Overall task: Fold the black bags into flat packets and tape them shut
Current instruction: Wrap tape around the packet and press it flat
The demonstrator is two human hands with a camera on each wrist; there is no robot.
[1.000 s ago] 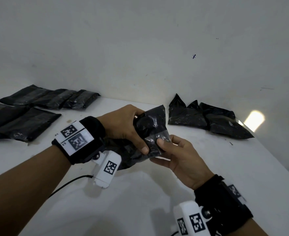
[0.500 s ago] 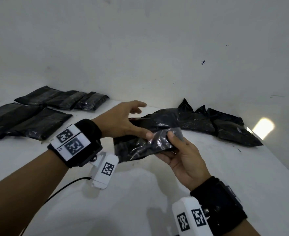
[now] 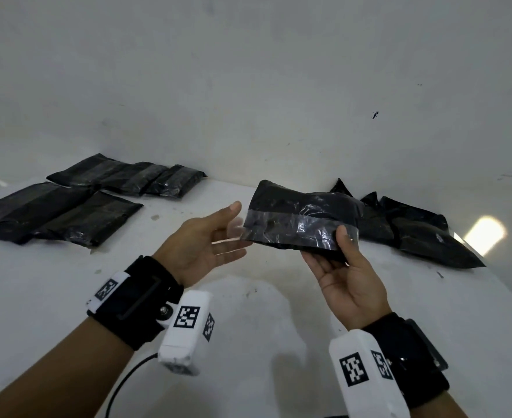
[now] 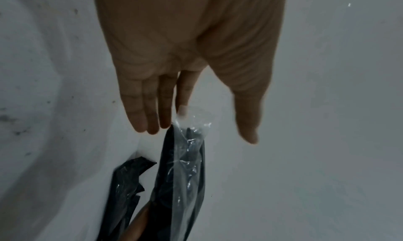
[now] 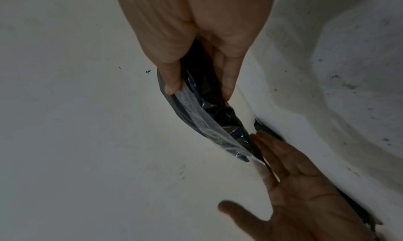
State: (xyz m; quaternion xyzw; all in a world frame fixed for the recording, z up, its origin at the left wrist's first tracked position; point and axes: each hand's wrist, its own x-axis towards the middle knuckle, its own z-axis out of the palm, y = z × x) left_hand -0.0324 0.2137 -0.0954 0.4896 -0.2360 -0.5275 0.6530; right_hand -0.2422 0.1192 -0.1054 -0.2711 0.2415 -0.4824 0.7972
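Black taped packet (image 3: 301,224) pinched in right hand (image 3: 349,285), no writing

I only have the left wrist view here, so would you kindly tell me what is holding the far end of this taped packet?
Observer: The right hand holds the packet, thumb on top, fingers underneath.
Operator: Thanks. Is the tape all the way across?
Observer: Yes, a clear tape strip runs its whole length.
Operator: Are other packets done?
Observer: Several flat packets lie on the table, far left.
Operator: Any bags left?
Observer: A pile of unfolded bags lies far right.
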